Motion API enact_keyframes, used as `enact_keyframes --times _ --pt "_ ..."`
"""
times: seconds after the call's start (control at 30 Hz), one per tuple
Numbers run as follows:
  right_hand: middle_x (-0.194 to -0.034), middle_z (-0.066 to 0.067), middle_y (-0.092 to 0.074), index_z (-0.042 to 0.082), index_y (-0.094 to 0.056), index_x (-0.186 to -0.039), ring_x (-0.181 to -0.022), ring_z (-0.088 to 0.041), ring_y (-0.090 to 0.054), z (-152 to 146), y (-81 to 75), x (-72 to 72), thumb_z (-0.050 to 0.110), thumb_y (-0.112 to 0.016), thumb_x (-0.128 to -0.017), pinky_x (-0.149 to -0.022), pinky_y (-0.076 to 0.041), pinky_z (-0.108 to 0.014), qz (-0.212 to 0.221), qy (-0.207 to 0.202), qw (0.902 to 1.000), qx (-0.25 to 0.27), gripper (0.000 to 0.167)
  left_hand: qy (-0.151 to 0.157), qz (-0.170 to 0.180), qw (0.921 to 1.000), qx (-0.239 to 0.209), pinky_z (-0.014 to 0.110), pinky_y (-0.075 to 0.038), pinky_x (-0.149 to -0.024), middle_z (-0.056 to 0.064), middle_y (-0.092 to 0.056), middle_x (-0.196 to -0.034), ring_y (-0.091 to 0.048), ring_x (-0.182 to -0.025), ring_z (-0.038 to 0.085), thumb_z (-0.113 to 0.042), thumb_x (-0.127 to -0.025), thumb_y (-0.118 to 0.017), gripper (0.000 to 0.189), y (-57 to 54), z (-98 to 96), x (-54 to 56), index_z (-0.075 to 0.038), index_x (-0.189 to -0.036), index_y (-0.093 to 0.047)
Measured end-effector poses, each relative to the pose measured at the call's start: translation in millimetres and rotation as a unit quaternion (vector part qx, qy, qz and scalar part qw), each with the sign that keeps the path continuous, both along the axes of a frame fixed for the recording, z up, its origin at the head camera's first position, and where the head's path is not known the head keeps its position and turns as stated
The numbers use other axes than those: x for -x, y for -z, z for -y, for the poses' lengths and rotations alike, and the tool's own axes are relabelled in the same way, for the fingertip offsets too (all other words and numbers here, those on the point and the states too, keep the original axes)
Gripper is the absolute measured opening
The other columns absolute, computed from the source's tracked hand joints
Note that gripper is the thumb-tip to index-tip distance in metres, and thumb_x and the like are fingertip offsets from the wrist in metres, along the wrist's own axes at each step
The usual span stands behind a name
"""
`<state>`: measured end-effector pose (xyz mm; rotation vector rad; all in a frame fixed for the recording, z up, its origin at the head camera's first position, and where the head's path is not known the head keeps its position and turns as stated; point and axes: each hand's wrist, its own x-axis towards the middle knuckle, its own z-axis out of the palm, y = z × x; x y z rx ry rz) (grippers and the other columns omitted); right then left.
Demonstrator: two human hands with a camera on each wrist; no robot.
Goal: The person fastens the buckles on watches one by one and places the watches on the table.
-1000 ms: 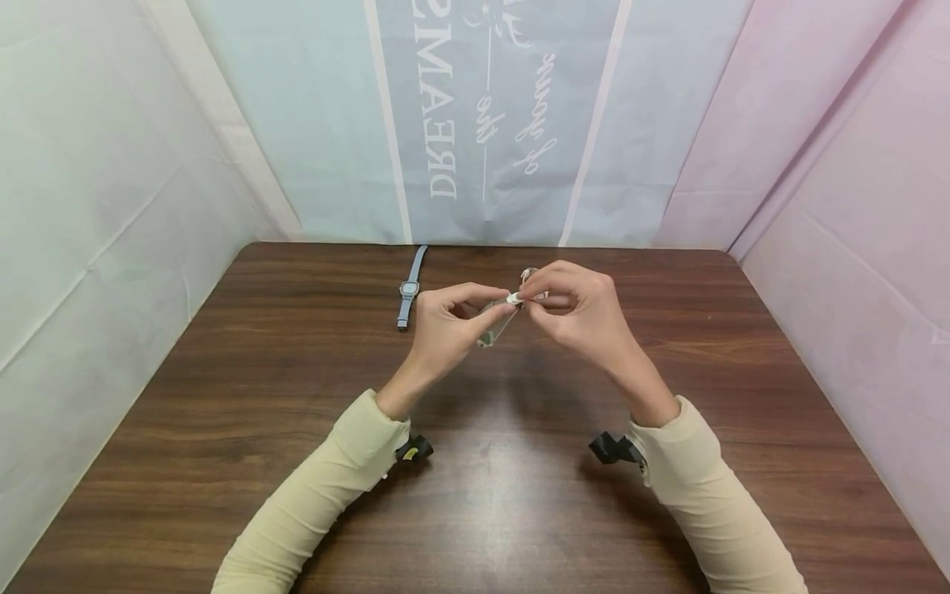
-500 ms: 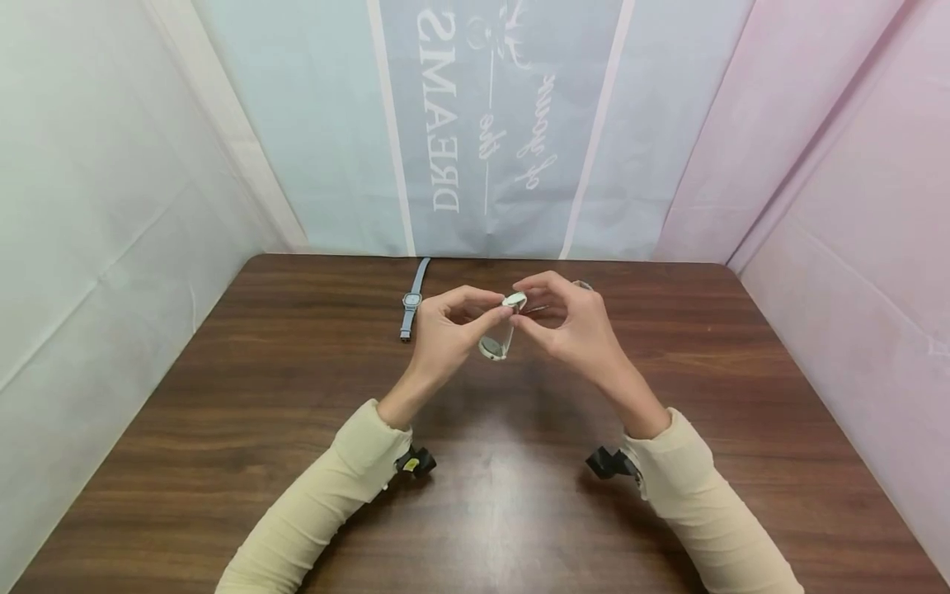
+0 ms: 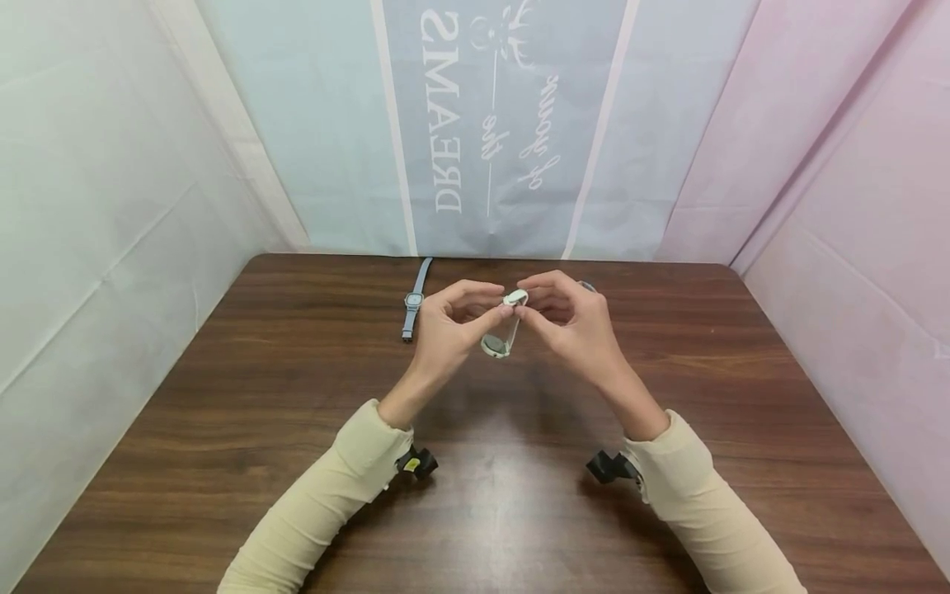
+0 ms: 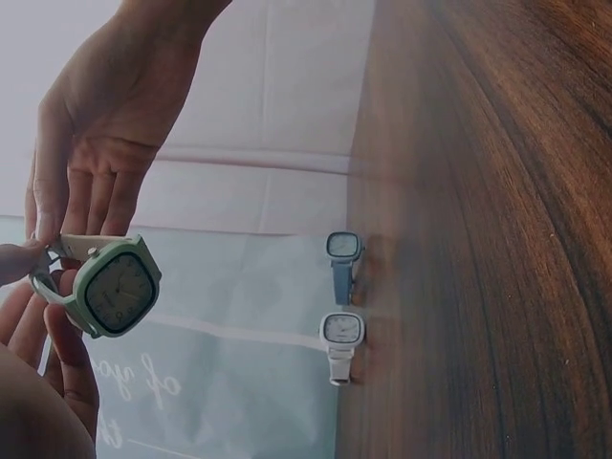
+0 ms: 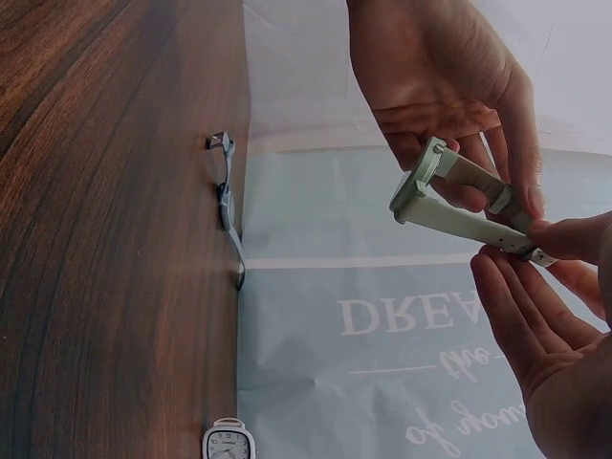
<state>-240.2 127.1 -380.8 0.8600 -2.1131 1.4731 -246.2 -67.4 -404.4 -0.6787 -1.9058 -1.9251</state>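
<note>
A wristwatch (image 3: 495, 345) with a light green case and pale strap hangs below both hands, above the table. Its strap is bent into a loop, and its square dial faces the left wrist camera. My left hand (image 3: 448, 323) pinches the strap between thumb and fingers. Opposite it, my right hand (image 3: 579, 318) pinches the strap with thumb and fingertips close beside the left ones. In the right wrist view the watch's strap (image 5: 464, 222) has small holes, and its two ends meet at the fingertips, which partly hide the buckle.
A blue watch (image 3: 412, 302) lies stretched out on the brown wooden table (image 3: 297, 396), left of the hands. Farther back are a white watch (image 4: 342, 329) and a dark blue watch (image 4: 343, 246). A printed backdrop (image 3: 512, 165) stands behind the table's far edge.
The strap, bunched between the fingertips a second ago, now shows a raised loop there. The green case hangs slightly lower. The head view has tilted a little; the blue watch stays on the table.
</note>
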Motion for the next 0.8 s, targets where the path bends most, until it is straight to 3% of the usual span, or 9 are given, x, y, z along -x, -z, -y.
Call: enact_keyframes --times 0.13,0.37,0.6,0.8 --pt "-0.094 -0.015 -0.078 0.001 -0.070 -0.115 -0.081 -0.006 -0.072 0.8 -0.3 -0.3 -0.004 -0.080 -0.086 -0.072 -0.061 -0.020 -0.006 -0.001 1.0000 0.002 0.031 0.002 -0.005 1.0000 -0.003 0.029 -0.061 -0.067 0.019 -0.079 -0.097 -0.073 -0.077 0.038 -0.006 -0.086 -0.083 0.028 -1.6 0.6 -0.2 0.001 -0.112 -0.074" --pt "-0.093 -0.015 -0.078 0.000 -0.071 -0.114 -0.080 -0.005 -0.072 1.1 -0.2 -1.0 -0.005 -0.080 -0.085 -0.070 -0.061 -0.020 -0.007 -0.002 1.0000 0.005 0.030 0.003 0.011 0.9999 0.006 0.025 -0.059 -0.065 0.017 -0.080 -0.097 -0.072 -0.076 0.042 -0.008 -0.086 -0.083 0.026 -3.1 1.8 -0.2 -0.005 -0.111 -0.076" --pt "-0.094 -0.015 -0.078 -0.002 -0.070 -0.113 -0.080 -0.006 -0.073 1.2 -1.0 -1.5 -0.005 -0.080 -0.085 -0.070 -0.061 -0.021 -0.010 -0.006 0.9999 0.006 0.029 0.016 0.018 0.9996 0.014 0.032 -0.061 -0.065 0.016 -0.080 -0.099 -0.075 -0.074 0.014 -0.008 -0.087 -0.083 0.025 -3.3 3.2 0.6 0.000 -0.110 -0.076" --pt "-0.095 -0.014 -0.079 0.000 -0.071 -0.113 -0.080 -0.008 -0.073 1.1 -0.1 -2.0 -0.005 -0.080 -0.085 -0.071 -0.062 -0.021 -0.007 -0.008 0.9999 0.005 0.029 0.027 0.021 0.9994 0.007 0.027 -0.059 -0.060 0.017 -0.080 -0.099 -0.075 -0.073 0.011 -0.006 -0.087 -0.082 0.019 -2.6 3.9 0.6 -0.001 -0.106 -0.078"
